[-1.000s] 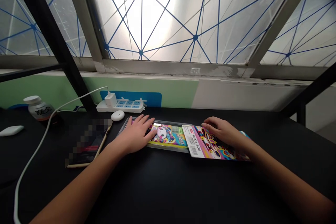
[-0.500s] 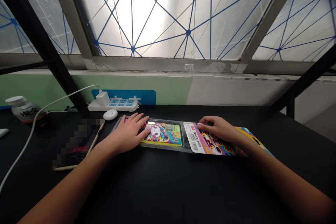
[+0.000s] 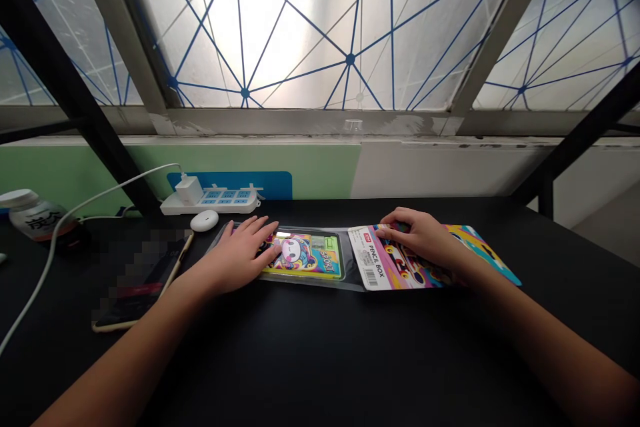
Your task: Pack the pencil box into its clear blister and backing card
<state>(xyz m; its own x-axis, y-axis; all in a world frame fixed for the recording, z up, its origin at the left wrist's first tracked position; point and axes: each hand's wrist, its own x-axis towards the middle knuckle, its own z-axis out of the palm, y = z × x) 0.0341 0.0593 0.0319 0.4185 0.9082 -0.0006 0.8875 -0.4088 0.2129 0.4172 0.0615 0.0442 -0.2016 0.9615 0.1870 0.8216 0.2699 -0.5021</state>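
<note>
A colourful pencil box (image 3: 313,255) with a cartoon character lies in clear plastic packaging (image 3: 354,265) on the black desk. My left hand (image 3: 243,252) rests flat over the left end of the box, fingers spread. To the right is a bright printed backing card (image 3: 387,270) marked "PENCIL BOX", with a barcode. My right hand (image 3: 413,235) has its fingers curled over the upper part of this card, thumb and fingers pinching it. The palm and forearm hide part of the card.
Left of the box lies a dark, partly blurred flat object with a pale edge (image 3: 176,265). Behind it are a round white case (image 3: 205,221), a power strip (image 3: 225,201) with a charger, a white cable (image 3: 107,190) and a bottle (image 3: 37,217). A wall and window stand behind the desk.
My view has shifted slightly to the right. My right hand and the card sit a little higher, and the card's right part has turned slightly. My left hand stays on the box.
</note>
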